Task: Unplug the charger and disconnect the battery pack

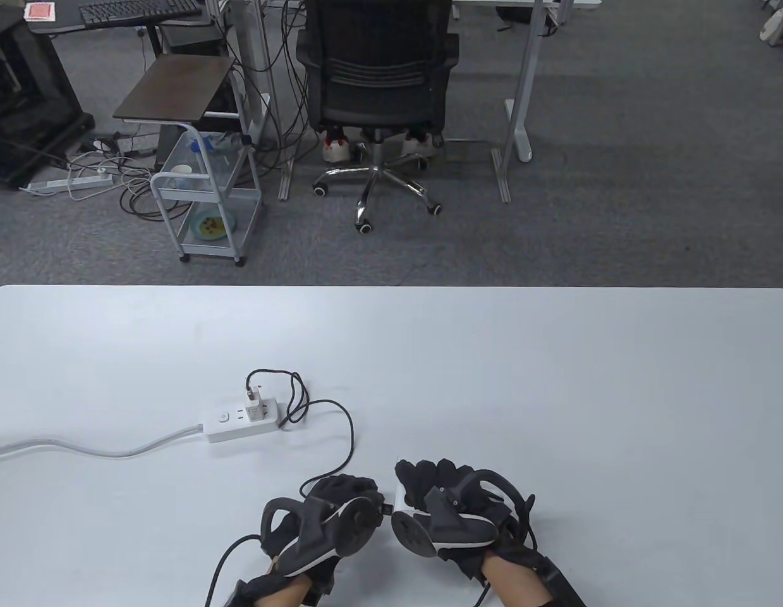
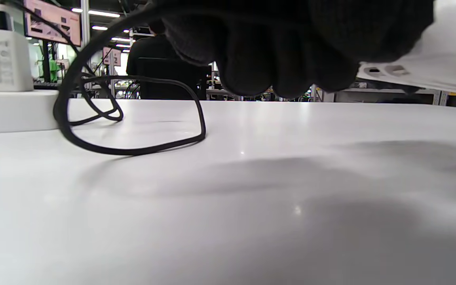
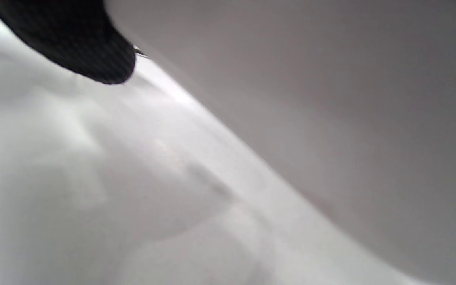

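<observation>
On my screens, item one: a white table [image 1: 555,379], rounded at its far corners. Item two: a white power strip [image 1: 239,425] lying left of centre, its pale grey lead [image 1: 81,447] running off the table's left edge. Item three: a small white charger [image 1: 257,404] seated in the strip's right end; the left wrist view shows it standing upright on the strip at far left [image 2: 4,59]. Item four: a thin black cable [image 1: 350,436] leaving the charger, looping once beside the strip, then curving toward the near edge and passing under my left hand [image 1: 331,515]; the left wrist view shows the same loop [image 2: 133,148] lying on the tabletop. Item five: the battery pack [image 1: 400,496], white, only a sliver showing between the two hands, and a white corner of it at the upper right of the left wrist view [image 2: 441,63]. My right hand [image 1: 451,506] covers the pack from above, fingers curled over it. The left hand's fingers [image 2: 283,51] are bunched at the pack's end where the cable arrives; I cannot tell whether they pinch the plug. The right wrist view shows only blurred white and one dark fingertip [image 3: 89,51].
</observation>
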Demonstrator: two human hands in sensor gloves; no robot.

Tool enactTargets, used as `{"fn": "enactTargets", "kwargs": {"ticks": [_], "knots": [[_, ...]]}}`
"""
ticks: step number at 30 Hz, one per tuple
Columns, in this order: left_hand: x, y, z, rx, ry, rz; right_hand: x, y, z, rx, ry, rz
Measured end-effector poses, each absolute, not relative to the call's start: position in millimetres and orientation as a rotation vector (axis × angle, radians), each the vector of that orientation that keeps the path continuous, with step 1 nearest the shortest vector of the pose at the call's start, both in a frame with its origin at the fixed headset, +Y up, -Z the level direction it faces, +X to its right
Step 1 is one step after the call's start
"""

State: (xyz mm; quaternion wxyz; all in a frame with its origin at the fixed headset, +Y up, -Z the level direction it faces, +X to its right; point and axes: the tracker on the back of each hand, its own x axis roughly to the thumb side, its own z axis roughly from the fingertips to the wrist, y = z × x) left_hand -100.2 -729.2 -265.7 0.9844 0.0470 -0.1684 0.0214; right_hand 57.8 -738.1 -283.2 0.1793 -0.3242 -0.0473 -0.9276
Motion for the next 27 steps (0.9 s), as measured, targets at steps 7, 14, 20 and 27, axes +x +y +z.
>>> {"fn": "enactTargets", "kwargs": {"ticks": [7, 14, 20, 27], "knots": [[-103.9, -727.3, -268.0, 0.089, -0.324, 0.076, 57.9, -735.0, -282.6, -0.923, -0.15, -2.661], [-106.5, -724.7, -269.2, 0.089, -0.324, 0.041, 56.3, -736.3, -283.4, -0.936, -0.191, -2.7], [-99.2, -726.5, -268.0, 0.048, -0.353, 0.016, 58.7, -739.0, -284.5, -0.928, -0.215, -2.667], [-104.1, -726.6, -269.9, 0.01, -0.4, 0.07, 59.5, -736.6, -283.7, -0.94, -0.216, -2.656]]}}
